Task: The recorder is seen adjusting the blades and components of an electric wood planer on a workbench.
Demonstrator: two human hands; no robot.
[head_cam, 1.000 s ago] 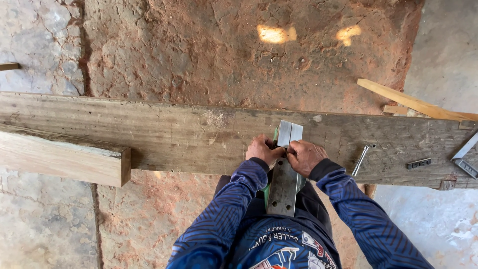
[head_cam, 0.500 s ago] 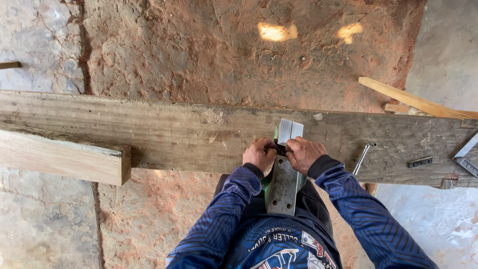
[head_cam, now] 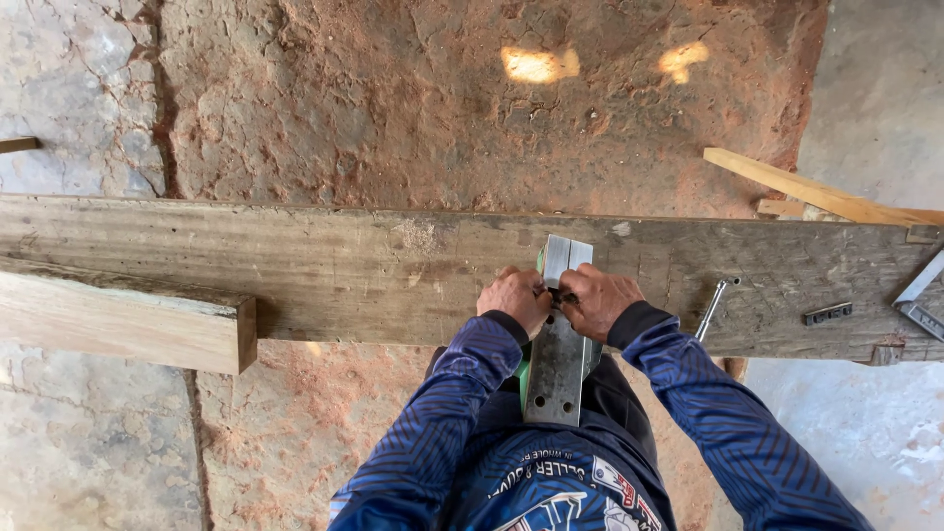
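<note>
Dull grey metal planer sole (head_cam: 557, 364) on a rough, weathered wooden plank (head_cam: 324, 275); matt earth floor (head_cam: 442, 118).

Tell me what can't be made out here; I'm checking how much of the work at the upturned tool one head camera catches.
- Head view: the spot on the planer where the fingertips meet is covered by the left hand and right hand.
- Its green body is hidden under the metal sole.
- The metal square is cut off by the right edge.
- The small dark part on the plank is too small to identify.
</note>
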